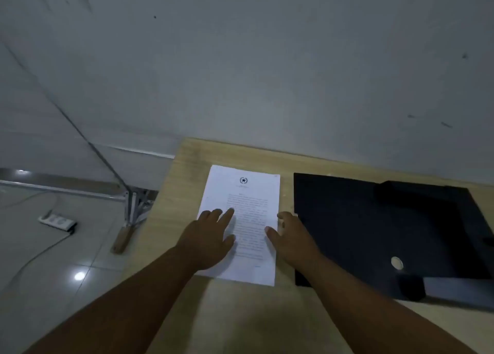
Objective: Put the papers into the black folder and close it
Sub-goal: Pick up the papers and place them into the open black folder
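Observation:
A stack of white printed papers (250,193) with a star emblem at the top lies flat on the wooden table (184,182). My left hand (211,238) rests flat on the papers' left half, fingers spread. At the papers' right edge sits my right hand (290,238), with the thumb on the sheet and the fingers curled at the edge. The black folder (347,228) lies open and flat just right of the papers, a round hole (396,262) showing in it near its front.
A grey wall (267,73) rises directly behind the table. Left of the table is tiled floor with a white power strip (56,222), its cable, and a metal frame leg (131,209). A grey strip (459,291) lies on the folder's front right corner.

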A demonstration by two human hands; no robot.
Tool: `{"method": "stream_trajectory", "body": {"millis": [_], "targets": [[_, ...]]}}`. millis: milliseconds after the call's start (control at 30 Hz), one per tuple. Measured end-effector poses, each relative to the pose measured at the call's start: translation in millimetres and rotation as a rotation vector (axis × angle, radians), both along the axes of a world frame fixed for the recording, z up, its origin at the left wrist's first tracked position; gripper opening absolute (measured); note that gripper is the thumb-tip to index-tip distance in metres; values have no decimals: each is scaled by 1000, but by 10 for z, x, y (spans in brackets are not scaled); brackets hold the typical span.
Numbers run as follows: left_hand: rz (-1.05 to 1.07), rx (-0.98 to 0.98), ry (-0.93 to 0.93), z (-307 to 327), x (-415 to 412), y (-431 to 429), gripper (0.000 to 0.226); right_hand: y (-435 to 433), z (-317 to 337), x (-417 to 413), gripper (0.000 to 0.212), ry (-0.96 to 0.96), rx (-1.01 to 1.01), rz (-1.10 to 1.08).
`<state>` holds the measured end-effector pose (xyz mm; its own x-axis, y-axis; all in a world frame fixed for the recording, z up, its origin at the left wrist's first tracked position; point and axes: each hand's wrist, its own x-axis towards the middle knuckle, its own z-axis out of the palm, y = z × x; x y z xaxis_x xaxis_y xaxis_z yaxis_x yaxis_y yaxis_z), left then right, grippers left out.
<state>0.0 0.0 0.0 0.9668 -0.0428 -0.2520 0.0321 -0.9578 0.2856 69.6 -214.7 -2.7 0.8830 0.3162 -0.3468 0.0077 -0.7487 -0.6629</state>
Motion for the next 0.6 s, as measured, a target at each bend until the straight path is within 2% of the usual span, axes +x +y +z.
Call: {"method": "stream_trajectory", "body": {"millis": [67, 200, 333, 400, 467, 600], "targets": [[13, -26, 88, -80, -32, 34, 73, 52, -44, -36, 49, 54, 36, -34], [-106, 133, 141, -260, -98, 94, 75, 139, -132, -158, 41, 189, 104, -228], [-135, 185, 181, -361, -130, 101, 79, 243, -106, -177, 36, 508, 359, -536], [-128, 174, 183, -405, -154, 96, 80, 306, -78, -180, 35, 565, 418, -601], [-116, 159, 189, -441, -164, 106, 80, 393, -48, -202, 33, 516, 394, -613], [-98, 139, 197, -483, -168, 106, 79, 546, -41, -280, 25, 147, 27, -410]]}}
